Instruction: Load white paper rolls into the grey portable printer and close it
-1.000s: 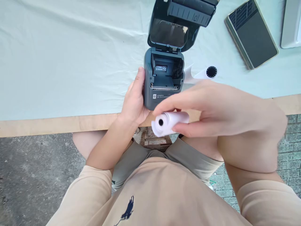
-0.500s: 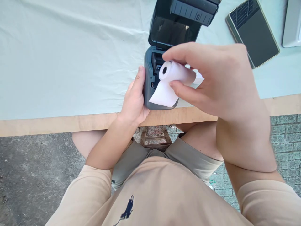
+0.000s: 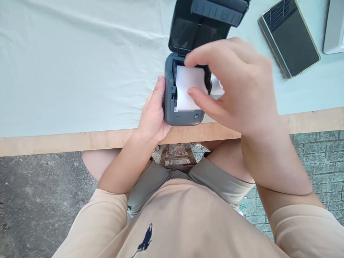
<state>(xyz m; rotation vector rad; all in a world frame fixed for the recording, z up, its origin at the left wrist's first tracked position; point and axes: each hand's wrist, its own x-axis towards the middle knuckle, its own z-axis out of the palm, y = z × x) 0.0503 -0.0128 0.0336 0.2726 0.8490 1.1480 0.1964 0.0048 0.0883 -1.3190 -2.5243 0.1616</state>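
Note:
A dark grey portable thermal printer [image 3: 170,107] lies at the table's near edge, its lid [image 3: 200,34] raised. My left hand [image 3: 152,113] grips its left side, thumb along the edge, other fingers hidden beneath. Inside the compartment sits the white paper roll [image 3: 190,77], its loose end hanging toward the printer's front, above the power button. Over the right side is my right hand [image 3: 236,86], fingers apart. Its thumb tip is at the paper and its index fingertip at the compartment's back edge. A bit of white paper [image 3: 216,86] shows behind this hand.
A black-screened phone-like device [image 3: 292,39] lies at the upper right. Beyond it, a pale grey object [image 3: 334,28] is cut off by the frame. Pale cloth [image 3: 80,71] covers the table, with a bare wooden edge [image 3: 67,141] in front of my legs.
The paper roll has gone from my right hand's pinch down into the printer compartment. My right hand has shifted slightly left and its fingers have let go of the roll.

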